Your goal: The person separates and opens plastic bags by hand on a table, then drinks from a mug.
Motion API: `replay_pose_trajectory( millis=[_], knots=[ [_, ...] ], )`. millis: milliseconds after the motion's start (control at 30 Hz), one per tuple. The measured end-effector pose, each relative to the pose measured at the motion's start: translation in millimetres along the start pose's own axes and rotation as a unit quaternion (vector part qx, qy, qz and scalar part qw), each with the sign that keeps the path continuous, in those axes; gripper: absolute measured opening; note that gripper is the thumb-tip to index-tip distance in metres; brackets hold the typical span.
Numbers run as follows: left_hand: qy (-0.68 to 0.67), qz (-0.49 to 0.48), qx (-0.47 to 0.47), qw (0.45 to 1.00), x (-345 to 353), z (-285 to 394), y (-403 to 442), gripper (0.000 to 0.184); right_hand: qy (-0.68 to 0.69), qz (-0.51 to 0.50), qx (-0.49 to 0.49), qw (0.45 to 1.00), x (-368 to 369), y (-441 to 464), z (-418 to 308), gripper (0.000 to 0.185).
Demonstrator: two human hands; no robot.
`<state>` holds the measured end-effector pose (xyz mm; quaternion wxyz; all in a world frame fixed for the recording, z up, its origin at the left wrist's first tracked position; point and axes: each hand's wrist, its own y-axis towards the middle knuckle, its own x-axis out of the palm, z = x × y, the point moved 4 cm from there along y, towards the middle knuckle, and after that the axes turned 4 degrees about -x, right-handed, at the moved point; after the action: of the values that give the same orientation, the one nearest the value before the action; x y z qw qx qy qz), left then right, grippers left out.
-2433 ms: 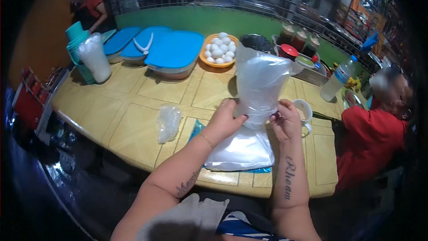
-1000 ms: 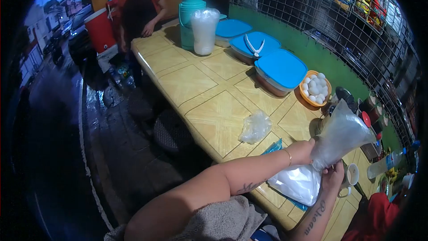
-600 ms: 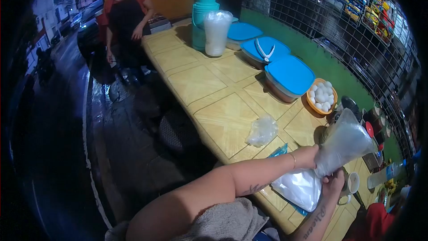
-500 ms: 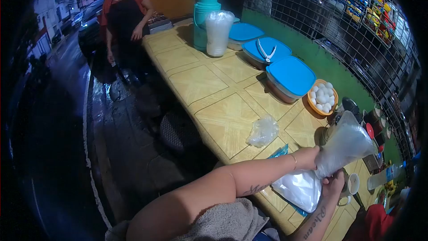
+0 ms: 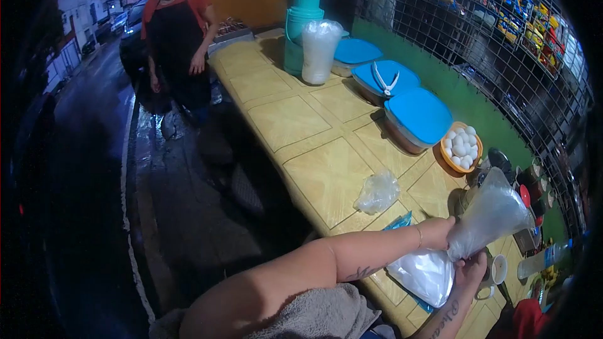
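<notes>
A: Any passage over the table (image 5: 326,119)?
B: Yes. Noted a wide, low lane from upper left to mid-frame, between the near edge and the blue-lidded containers (image 5: 419,116). Bounded at the top by the teal jug (image 5: 294,50) and wrapped stack (image 5: 322,53).
A: And mid-frame?
B: Passable between the front container and crumpled plastic bag (image 5: 378,193); egg basket (image 5: 445,157) at right.
A: Blocked where?
B: Right of center, by the upright plastic bag (image 5: 493,213) between left hand (image 5: 438,232) and right hand (image 5: 471,270). Crossed at lower center by the left forearm (image 5: 377,251). Obstructed at lower right by the mug (image 5: 499,269), just beside the right hand, then the bottle (image 5: 543,260). Walled off at upper right by wire mesh (image 5: 465,44).
</notes>
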<state>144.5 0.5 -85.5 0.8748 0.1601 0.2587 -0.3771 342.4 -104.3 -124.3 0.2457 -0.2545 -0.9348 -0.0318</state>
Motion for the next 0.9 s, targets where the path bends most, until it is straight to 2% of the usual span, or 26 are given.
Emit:
replay_pose_trajectory(
  millis=[100,200,300,400,500,600,900],
  knots=[
    [-0.004,0.009,0.005,1.0,-2.6,0.2,-2.7,0.058,-0.005,-0.013,-0.001,1.0,2.7,-2.9,-3.6,0.025],
    [0.002,0.001,0.006,1.0,-4.7,2.1,-4.5,0.056,-0.002,0.031,-0.015,0.999,13.8,-13.5,-8.4,0.028],
    [0.0,-0.007,0.005,1.0,-6.5,5.4,-7.7,0.054,0.072,-0.137,-0.031,0.987,-8.5,-4.2,0.6,0.037],
    [-0.003,-0.012,0.007,1.0,-7.8,5.8,-8.4,0.053,0.068,-0.092,-0.046,0.992,-1.8,-11.5,1.9,0.05],
    [-0.008,-0.001,0.014,1.0,-5.3,5.2,-8.4,0.051,-0.017,-0.128,-0.077,0.989,17.8,-19.9,-5.3,0.057],
    [-0.005,0.005,0.015,1.0,-3.8,3.5,-6.4,0.05,-0.124,-0.121,-0.096,0.98,34.1,-23.5,-7.8,0.063],
    [0.005,0.003,0.024,1.0,-7.4,11.0,-10.7,0.049,-0.168,-0.073,-0.068,0.981,23.4,-18.9,-7.2,0.066]
  ],
)
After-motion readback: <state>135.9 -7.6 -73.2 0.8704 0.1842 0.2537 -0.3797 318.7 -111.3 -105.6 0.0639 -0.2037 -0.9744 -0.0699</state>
